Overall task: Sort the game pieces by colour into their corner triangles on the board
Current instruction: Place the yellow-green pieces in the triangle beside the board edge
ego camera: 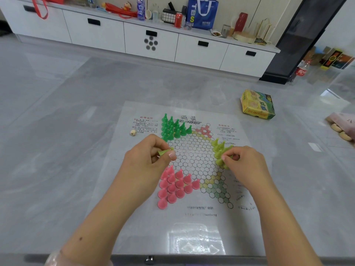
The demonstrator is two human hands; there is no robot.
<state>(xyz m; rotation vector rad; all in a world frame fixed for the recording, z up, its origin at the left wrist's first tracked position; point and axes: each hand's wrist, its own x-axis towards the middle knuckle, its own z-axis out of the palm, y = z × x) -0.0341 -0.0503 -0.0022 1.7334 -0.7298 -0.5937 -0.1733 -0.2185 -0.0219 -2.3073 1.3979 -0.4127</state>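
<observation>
Chinese checkers board (192,212), a printed paper sheet with a star of hexagonal cells, lay flat on the grey table (57,150) directly in front of the person. Dark green pieces (173,127) stood packed in the far-left corner triangle. Pink pieces (175,186) filled the near-left triangle in tight rows. Yellow-green pieces (219,148) stood clustered in the right-hand triangle, partly hidden behind the right hand. The far pink-printed triangle (204,130) and the near-right green-printed triangle (219,194) held only their printed cells.

The left hand (148,160) hovered over the board's left side, thumb and fingers pinching a yellow-green piece (164,151) that lay tipped on its side, its point toward the middle of the board. The right hand (244,162) was at the yellow-green cluster, its fingertips curled together around one piece (221,160) at the near end of that group; how firmly it gripped was hard to tell.

A small pale die (133,132) sat on the board's left margin beside the red printed text. A yellow and green cardboard box (257,107) lay on the table well beyond the board's right corner, its contents hidden. A clear plastic tray (194,239) rested on the sheet's near edge; what it held could not be made out. White drawer cabinets (149,41) with clutter on top stood beyond.
</observation>
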